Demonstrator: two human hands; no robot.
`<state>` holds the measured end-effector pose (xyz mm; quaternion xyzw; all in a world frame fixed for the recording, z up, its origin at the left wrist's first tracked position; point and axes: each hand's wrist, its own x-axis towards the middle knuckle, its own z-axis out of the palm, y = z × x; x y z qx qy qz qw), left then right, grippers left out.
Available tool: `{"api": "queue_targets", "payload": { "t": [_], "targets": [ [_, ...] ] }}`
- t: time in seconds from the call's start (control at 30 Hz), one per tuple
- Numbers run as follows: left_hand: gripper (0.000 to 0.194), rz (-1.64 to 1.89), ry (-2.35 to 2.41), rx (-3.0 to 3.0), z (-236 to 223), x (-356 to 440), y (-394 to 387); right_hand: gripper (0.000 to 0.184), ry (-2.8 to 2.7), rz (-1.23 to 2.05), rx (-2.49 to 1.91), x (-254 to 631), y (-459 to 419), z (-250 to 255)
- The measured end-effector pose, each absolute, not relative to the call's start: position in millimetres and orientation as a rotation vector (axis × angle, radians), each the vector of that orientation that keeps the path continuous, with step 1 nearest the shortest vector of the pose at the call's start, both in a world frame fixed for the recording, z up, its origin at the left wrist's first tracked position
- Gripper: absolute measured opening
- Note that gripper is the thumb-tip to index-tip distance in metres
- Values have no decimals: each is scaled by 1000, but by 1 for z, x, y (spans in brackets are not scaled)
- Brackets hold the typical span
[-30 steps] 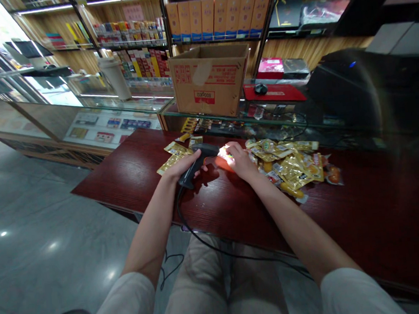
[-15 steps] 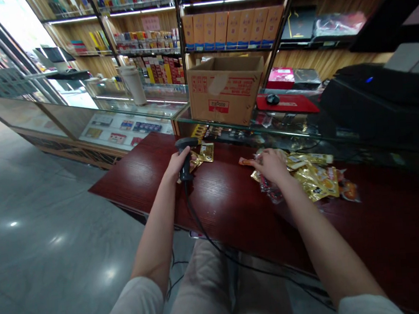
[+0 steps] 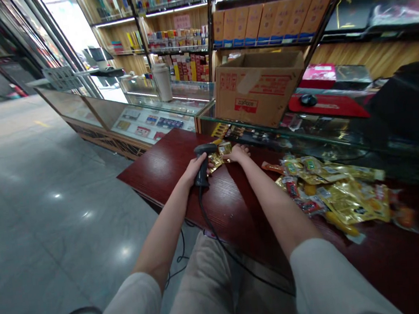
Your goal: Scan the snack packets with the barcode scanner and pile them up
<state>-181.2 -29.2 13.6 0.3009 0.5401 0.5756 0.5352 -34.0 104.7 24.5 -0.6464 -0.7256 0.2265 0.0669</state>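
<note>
One scanner (image 3: 202, 170) in closed left hand (image 3: 196, 168), open right hand (image 3: 239, 153) touching packet (image 3: 225, 148)

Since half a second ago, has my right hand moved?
Yes, leftward against the cardboard box: the right hand went from the larger packet pile to the few gold packets.

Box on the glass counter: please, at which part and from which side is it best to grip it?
Probably with both palms, low on the left and right walls of the box, coming from the table side. It stands upright, wide, with an open top, so one hand would likely not span it. Its contents are not visible.
</note>
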Motion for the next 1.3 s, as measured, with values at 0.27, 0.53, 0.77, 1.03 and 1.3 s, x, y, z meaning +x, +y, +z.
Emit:
{"api": "queue_targets", "payload": {
  "t": [0.27,0.53,0.77,1.03,1.3],
  "targets": [
    [43,1246,1222,807,15,-178,-38,59,-2040,794,-1538,48,76,12],
    [64,1050,1076,1022,14,-170,-47,49,-1699,1047,-1063,99,46,-29],
    [72,991,975,1155,10,-156,-43,43,-1770,1042,-1080,92,42,-43],
    [74,984,1001,1215,3,-150,-39,42,-1821,989,-1130,92,37,-42],
    [69,1019,948,1189,0,-144,-37,46,-1880,964,-1216,89,27,-28]
  ]
}}
